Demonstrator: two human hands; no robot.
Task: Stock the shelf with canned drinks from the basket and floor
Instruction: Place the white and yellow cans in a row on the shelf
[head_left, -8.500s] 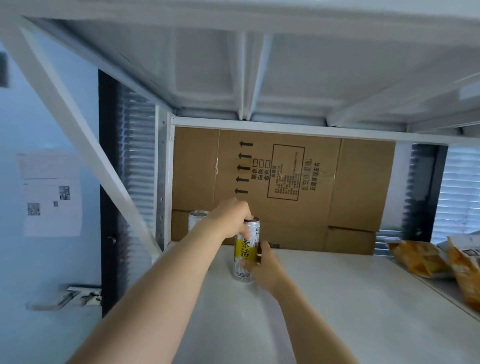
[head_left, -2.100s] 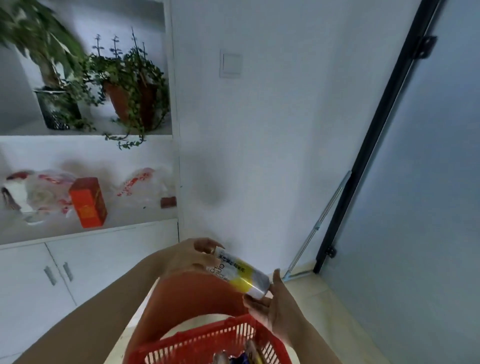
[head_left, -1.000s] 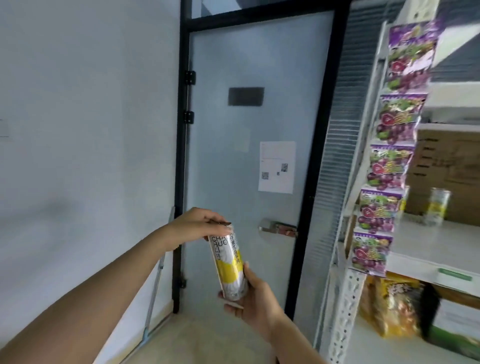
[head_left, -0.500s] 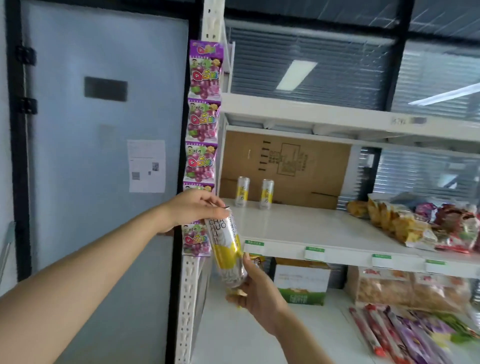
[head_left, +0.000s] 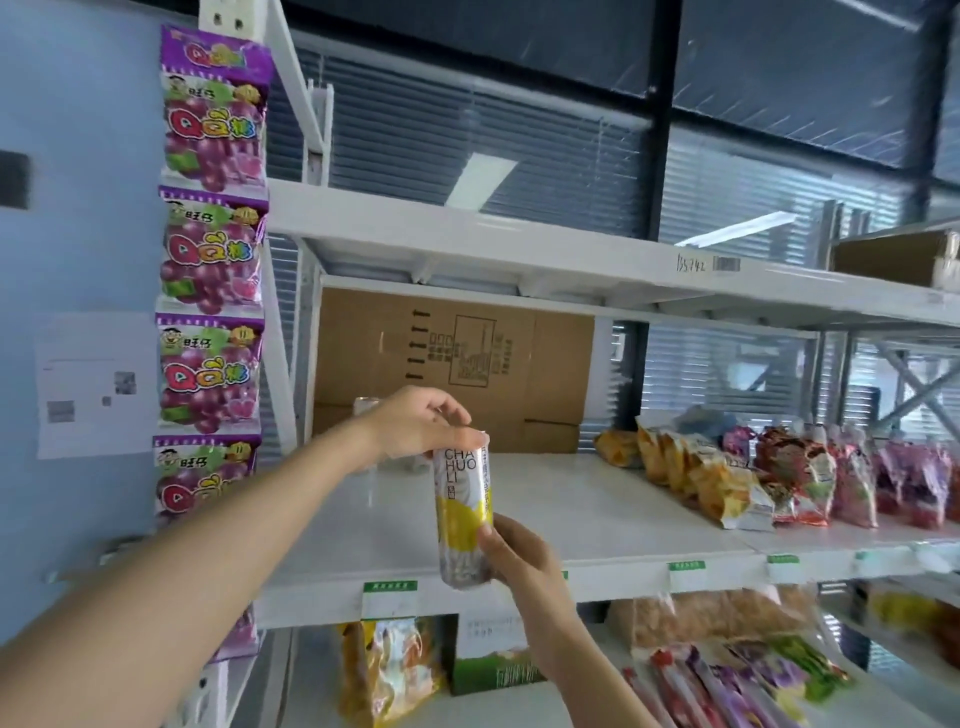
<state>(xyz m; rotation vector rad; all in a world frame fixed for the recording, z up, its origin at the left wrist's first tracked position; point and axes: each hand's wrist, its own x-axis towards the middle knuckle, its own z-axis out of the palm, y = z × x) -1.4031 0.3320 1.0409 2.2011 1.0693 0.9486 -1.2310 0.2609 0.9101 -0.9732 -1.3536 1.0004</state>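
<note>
I hold a tall silver and yellow can (head_left: 462, 514) upright in front of the white shelf (head_left: 597, 514). My left hand (head_left: 421, 423) grips the can's top rim from above. My right hand (head_left: 519, 558) holds its lower part from the right and below. Behind my left hand, at the back left of the shelf, the top of another can (head_left: 366, 402) shows against a flattened cardboard box (head_left: 540, 364); the rest of it is hidden.
Snack bags (head_left: 727, 483) fill the shelf's right half. A hanging strip of purple candy packets (head_left: 210, 270) runs down the left upright. The board above (head_left: 519, 249) roofs the shelf space. More packets and a carton (head_left: 488, 654) lie on the shelf below.
I have stepped closer to the shelf and the can has risen to shelf height. Both hands keep the same grip on it.
</note>
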